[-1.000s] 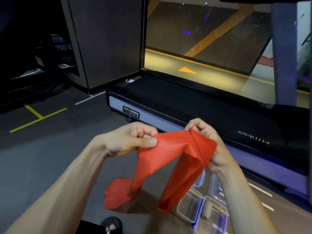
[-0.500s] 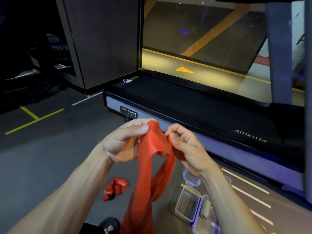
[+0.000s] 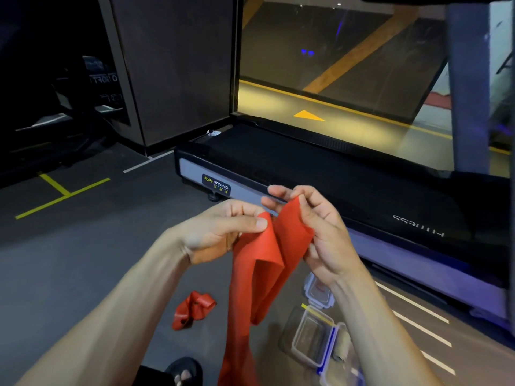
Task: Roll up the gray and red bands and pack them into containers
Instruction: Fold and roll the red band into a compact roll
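Step in hand: the top end of the red band [image 3: 267, 263] is held up between both hands, apparently being squared before rolling; no roll has yet been formed in it.

Left hand [image 3: 220, 232]: thumb and fingers are pinched on the band's left upper edge.

Right hand [image 3: 320, 232]: the band's right upper corner is gripped between thumb and curled fingers; two fingers are extended past the edge.

Red band: held in mid-air at centre, folded lengthwise at the top, the rest hanging down toward the near edge of the view. Whether the lower end reaches the floor cannot be told.

Second red piece [image 3: 193, 309]: lying crumpled on the floor, near left of the hanging band, apart from it. Whether it is a separate band cannot be told.

Containers [image 3: 312, 335]: clear, blue-clipped, open, on the floor at near right; a pale roll [image 3: 342, 345] lies in one, possibly the gray band.

Next move, as judged: the top edge is to be turned over on itself and wound tightly downward, the edges kept aligned, then the roll lowered into a container.

Surface: dark gray floor [image 3: 83, 260] with yellow and white lines.

Room: a treadmill [image 3: 306, 168] lies across the far side; a dark panel and glass stand beyond.
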Motion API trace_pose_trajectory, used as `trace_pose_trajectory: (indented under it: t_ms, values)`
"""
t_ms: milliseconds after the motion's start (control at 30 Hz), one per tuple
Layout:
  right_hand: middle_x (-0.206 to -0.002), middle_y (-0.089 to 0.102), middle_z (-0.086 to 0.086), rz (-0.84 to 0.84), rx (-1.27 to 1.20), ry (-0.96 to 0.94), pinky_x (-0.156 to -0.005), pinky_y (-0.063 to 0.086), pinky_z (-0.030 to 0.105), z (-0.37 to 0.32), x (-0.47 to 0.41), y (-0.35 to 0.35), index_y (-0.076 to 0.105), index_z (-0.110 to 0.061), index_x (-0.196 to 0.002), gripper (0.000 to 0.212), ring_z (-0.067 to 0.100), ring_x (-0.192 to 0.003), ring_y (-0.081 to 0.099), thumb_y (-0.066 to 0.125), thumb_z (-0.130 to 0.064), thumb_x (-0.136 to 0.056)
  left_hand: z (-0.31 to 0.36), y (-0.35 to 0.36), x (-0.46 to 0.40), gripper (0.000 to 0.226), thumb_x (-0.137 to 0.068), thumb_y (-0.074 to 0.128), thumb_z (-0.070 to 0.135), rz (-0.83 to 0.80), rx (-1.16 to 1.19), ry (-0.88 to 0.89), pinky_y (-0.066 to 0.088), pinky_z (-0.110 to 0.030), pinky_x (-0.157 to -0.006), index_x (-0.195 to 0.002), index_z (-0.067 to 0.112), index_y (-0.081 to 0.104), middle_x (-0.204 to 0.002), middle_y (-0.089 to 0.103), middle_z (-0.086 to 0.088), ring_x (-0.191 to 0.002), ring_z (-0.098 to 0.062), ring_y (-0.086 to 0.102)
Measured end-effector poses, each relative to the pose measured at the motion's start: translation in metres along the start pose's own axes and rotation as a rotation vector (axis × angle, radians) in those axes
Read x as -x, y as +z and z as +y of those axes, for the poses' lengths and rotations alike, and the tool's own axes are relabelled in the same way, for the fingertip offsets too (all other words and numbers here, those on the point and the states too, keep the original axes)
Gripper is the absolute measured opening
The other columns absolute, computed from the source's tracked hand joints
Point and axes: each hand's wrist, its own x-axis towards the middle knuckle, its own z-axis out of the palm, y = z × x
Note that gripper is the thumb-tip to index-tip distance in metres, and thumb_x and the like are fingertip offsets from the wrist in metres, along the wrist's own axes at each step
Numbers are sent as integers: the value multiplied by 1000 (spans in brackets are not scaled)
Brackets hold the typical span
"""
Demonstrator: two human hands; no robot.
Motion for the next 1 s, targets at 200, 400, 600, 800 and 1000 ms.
trace_pose_trajectory:
  t_ms: [200,400,600,800,1000]
  values:
    - [-133,68,13,-112,373,-10,-101,55,39,2,1,-2,60,-2,-101,9,28,-123,65,56,-10,-100,-8,-14,-4,33,-92,64,13,-55,-47,-48,50,-27,-73,-100,-20,60,-88,68,-8,-76,-16,63]
    - [-117,73,10,-136,686,-52,-97,53,47,3,-1,-13,66,-10,-104,9,33,-111,67,59,-16,-103,-8,-15,-4,34,-93,66,10,-54,-153,-20,49,-24,-78,-101,-22,60,-95,67,-7,-81,-13,62]
    - [-84,68,7,-203,805,-33,-76,49,33,-4,-1,-23,66,-12,-99,5,19,-76,60,62,-13,-102,-3,-16,-1,12,-96,66,17,-97,-311,-75,46,-17,-66,-85,12,70,-72,66,3,-66,-5,58]
    - [-79,58,1,-23,130,-6,-59,47,20,-17,-2,-24,65,-19,-91,6,8,-63,54,63,-23,-93,-8,-16,-1,19,-103,52,7,-180,-358,-35,53,-28,-86,-105,3,71,-96,76,-4,-88,-13,68]
    - [-77,57,-4,-8,-48,19,-59,49,24,-22,-3,-31,62,-21,-89,8,9,-63,53,59,-21,-97,-9,-8,-7,25,-93,69,18,-99,-411,25,32,-22,-64,-71,28,72,-63,38,6,-63,-6,33]
